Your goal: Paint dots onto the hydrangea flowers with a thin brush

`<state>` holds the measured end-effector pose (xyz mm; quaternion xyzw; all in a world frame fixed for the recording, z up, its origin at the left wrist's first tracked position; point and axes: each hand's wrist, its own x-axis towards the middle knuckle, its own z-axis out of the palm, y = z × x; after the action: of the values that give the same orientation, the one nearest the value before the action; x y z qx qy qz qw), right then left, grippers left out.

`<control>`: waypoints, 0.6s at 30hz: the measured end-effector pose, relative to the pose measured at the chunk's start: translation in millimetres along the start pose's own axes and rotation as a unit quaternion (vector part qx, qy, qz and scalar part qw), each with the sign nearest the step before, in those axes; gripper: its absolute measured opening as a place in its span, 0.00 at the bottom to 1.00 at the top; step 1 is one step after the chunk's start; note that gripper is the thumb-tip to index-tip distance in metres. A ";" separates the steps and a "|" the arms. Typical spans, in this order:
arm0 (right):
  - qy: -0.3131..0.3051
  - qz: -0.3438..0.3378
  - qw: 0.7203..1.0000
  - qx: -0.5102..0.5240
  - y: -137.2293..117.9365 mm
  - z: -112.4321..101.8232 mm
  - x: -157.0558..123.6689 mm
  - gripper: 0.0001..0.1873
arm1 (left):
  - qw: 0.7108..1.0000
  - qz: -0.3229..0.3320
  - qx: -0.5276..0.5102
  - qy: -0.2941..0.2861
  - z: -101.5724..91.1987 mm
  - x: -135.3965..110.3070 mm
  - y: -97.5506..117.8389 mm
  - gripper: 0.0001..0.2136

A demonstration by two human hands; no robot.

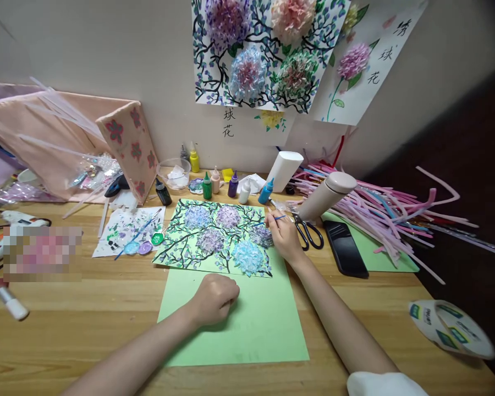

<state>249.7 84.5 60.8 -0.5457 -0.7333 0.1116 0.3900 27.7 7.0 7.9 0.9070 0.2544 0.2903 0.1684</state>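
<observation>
A flower picture (214,236) with purple and blue paper blooms and dark branches lies on the table, overlapping a plain green sheet (247,324). My right hand (284,235) is closed on a thin blue paintbrush (279,218) at the picture's right edge, its tip near a purple bloom. My left hand (215,300) rests in a loose fist on the green sheet just below the picture; nothing shows in it.
Several small paint bottles (207,186) stand behind the picture. A paint-spattered sheet with a brush (128,232) lies to the left. Scissors (308,232), a beige flask (326,196), a black phone (345,248) and piled pink pipe cleaners (379,214) lie right. A tape roll (451,329) sits near right.
</observation>
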 end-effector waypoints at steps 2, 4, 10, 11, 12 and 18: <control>0.001 -0.002 1.000 -0.001 -0.4 -1.1 0.1 0.14 | 1.000 0.000 -0.002 0.000 -0.3 0.3 0.1 0.07; 0.006 -0.003 1.000 -0.002 -1.0 -1.8 0.2 0.14 | 1.000 0.000 -0.002 0.000 -0.7 0.6 0.2 0.07; 0.001 -0.005 1.000 -0.003 -1.2 -1.7 0.1 0.14 | 1.000 -0.004 -0.002 -0.010 -1.1 0.1 0.6 0.07; 0.003 -0.004 1.000 -0.004 -0.7 -1.6 0.1 0.14 | 1.000 -0.004 -0.003 -0.009 -1.0 0.0 0.5 0.07; 0.006 -0.004 1.000 -0.004 0.0 -1.4 0.1 0.14 | 1.000 -0.005 -0.005 -0.009 -0.9 -0.1 0.5 0.07; 0.003 -0.001 1.000 -0.011 3.8 -1.0 0.9 0.14 | 1.000 -0.007 -0.015 -0.003 -1.0 0.3 0.7 0.07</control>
<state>253.1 86.5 59.6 -0.5497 -0.7339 0.1017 0.3858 27.5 6.7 9.2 0.9034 0.2558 0.2902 0.1852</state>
